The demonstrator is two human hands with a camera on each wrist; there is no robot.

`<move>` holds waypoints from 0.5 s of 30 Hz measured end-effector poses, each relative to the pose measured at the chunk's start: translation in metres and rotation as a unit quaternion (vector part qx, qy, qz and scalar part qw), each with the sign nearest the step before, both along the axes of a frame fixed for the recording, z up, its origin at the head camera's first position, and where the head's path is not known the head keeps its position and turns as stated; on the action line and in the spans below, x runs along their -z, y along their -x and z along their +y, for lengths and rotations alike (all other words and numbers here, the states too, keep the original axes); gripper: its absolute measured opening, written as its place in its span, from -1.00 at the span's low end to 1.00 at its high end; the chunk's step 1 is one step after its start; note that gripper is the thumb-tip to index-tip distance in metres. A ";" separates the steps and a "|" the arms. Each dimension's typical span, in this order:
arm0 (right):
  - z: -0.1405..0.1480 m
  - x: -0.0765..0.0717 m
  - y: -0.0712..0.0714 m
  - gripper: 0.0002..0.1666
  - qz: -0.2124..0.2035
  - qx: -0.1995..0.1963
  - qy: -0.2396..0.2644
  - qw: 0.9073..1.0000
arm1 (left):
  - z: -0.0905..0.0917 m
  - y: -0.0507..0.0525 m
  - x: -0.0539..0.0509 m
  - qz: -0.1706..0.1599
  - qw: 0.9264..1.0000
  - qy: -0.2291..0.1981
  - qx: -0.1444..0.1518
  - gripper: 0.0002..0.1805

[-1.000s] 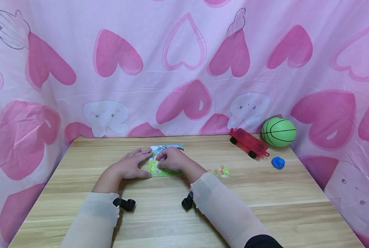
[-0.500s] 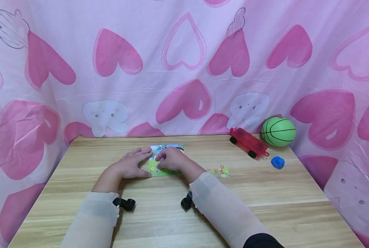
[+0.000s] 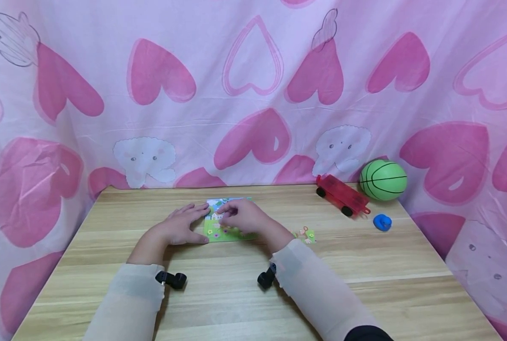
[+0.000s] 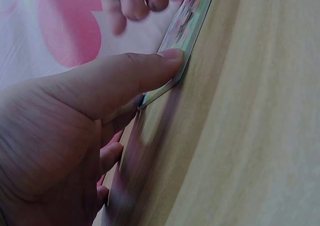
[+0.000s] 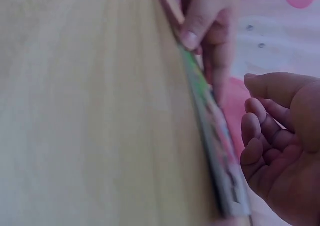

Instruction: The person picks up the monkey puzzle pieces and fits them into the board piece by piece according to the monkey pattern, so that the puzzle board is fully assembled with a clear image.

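Note:
A small jigsaw puzzle point(image 3: 227, 235) with a flowery green and blue picture lies flat on the table. At its left side, my left hand point(image 3: 178, 227) rests with fingers spread. In the left wrist view the thumb point(image 4: 150, 71) presses on the puzzle's near corner. Over the puzzle hovers my right hand point(image 3: 244, 218), hiding its right part. The right wrist view shows this hand's fingers point(image 5: 251, 126) loosely bent, with a gap below the thumb and nothing visible between them. A loose puzzle piece point(image 3: 306, 236) lies to the right, partly behind the right wrist.
Toward the back right stand a red toy car point(image 3: 342, 195) and a green ball point(image 3: 383, 180). A small blue toy point(image 3: 382, 222) sits in front of them. A pink heart-patterned curtain point(image 3: 253, 137) hangs behind the wooden table point(image 3: 219, 303).
My right hand has lifted off the puzzle and shifted slightly right, uncovering more of its lower left picture; its forearm now hides more beside the loose piece. The left hand stays put.

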State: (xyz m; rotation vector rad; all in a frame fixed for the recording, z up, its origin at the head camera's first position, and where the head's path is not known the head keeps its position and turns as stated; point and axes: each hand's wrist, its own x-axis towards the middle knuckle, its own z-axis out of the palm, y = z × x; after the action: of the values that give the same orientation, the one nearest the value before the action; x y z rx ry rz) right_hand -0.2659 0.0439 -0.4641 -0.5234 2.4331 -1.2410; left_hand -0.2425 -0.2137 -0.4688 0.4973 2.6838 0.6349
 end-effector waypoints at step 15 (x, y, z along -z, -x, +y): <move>0.092 -0.019 -0.018 -0.57 0.008 0.006 -0.028 1.000 | 0.002 -0.001 0.000 -0.001 1.000 0.004 -0.001 0.12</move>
State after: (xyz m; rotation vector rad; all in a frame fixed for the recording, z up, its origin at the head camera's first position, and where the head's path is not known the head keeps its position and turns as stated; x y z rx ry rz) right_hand -0.2482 0.1357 -0.4453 -0.5060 2.4797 -1.1743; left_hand -0.2415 -0.2117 -0.4690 0.4927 2.6849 0.6248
